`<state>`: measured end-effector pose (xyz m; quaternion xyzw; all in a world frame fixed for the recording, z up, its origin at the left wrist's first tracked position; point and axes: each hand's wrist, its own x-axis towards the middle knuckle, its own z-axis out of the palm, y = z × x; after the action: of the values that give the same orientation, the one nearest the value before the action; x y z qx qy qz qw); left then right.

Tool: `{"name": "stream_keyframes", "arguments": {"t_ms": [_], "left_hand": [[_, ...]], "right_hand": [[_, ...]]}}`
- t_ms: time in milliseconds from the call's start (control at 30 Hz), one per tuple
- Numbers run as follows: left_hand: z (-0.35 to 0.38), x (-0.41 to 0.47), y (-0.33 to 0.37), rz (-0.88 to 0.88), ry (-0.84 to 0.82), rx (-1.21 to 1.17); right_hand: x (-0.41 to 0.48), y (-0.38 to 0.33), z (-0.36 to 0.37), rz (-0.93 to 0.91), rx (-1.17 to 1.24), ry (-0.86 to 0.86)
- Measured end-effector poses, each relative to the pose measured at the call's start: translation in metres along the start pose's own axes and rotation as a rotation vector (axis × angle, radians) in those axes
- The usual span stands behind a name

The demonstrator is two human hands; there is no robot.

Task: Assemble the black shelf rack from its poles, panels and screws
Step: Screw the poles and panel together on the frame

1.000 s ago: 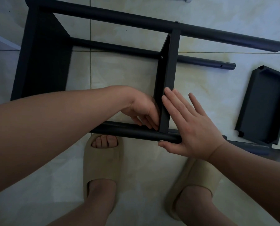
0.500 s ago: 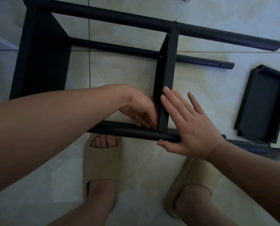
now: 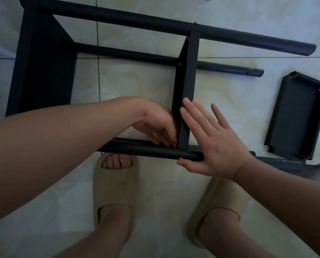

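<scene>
The partly built black rack lies on its side on the tiled floor. Its left end panel (image 3: 43,71) and middle panel (image 3: 190,71) are joined to the far pole (image 3: 137,19), the lower back pole (image 3: 137,54) and the near pole (image 3: 137,148). My left hand (image 3: 159,123) reaches into the corner where the middle panel meets the near pole; its fingertips are hidden behind the panel's edge. My right hand (image 3: 215,146) lies flat against the panel's right face, with the thumb under the near pole beside a screw head (image 3: 181,158).
A loose black panel (image 3: 295,116) lies on the floor at the right, with another pole (image 3: 278,162) below it. My feet in beige slippers (image 3: 114,185) stand just in front of the near pole. A screw (image 3: 196,23) sits in the far pole.
</scene>
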<state>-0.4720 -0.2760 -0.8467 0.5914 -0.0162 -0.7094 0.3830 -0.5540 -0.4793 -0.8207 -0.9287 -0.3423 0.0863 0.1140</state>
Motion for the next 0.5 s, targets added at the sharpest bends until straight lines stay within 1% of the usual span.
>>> {"name": "stream_keyframes", "arguments": {"t_ms": [100,267,500], "left_hand": [[0.0009,0.0002,-0.0031,-0.003,-0.009,-0.002],[0.0029,0.0031,-0.0048,0.02,0.025,0.0],[0.0005,-0.0006,-0.0017,0.022,-0.007,-0.028]], "right_hand": [[0.0,0.0002,0.0,0.0,-0.002,0.002],[0.0002,0.001,0.001,-0.002,-0.009,0.005],[0.0001,0.0011,0.001,-0.005,-0.006,0.009]]}}
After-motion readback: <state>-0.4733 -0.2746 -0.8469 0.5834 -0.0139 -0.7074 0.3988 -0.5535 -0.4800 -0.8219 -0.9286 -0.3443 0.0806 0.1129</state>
